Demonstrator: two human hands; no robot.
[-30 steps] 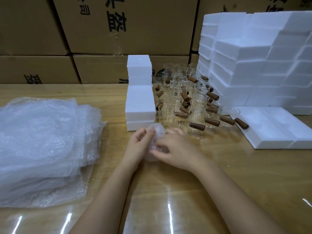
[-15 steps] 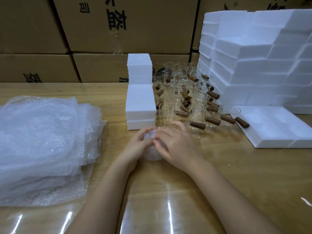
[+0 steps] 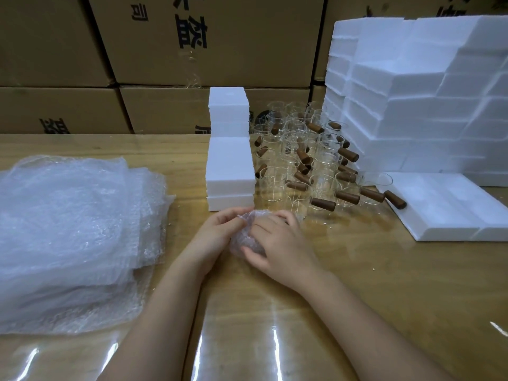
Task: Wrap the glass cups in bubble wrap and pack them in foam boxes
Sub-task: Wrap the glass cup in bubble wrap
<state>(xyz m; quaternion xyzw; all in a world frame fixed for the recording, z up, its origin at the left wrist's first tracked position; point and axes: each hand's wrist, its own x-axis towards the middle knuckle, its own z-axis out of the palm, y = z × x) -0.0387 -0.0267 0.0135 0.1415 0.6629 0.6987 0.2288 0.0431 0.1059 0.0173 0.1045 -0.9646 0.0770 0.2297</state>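
Observation:
A cup wrapped in bubble wrap point(image 3: 244, 237) lies on the wooden table in front of me, held between both hands. My left hand point(image 3: 217, 235) grips its left side, fingers pinching the wrap at the top. My right hand point(image 3: 277, 243) covers its right side, with fingers curled over it. Several bare glass cups with brown wooden handles point(image 3: 302, 166) stand behind. A stack of bubble wrap sheets point(image 3: 68, 229) lies at the left. Closed white foam boxes point(image 3: 229, 160) are stacked just behind my hands.
A large pile of white foam boxes point(image 3: 412, 92) fills the right back, with flat foam pieces point(image 3: 445, 207) on the table before it. Cardboard cartons point(image 3: 192, 50) form a wall behind the table point(image 3: 384, 284).
The loose flap of bubble wrap that stood up between my hands has been folded down. My right hand moved over the bundle, and both hands now close around it.

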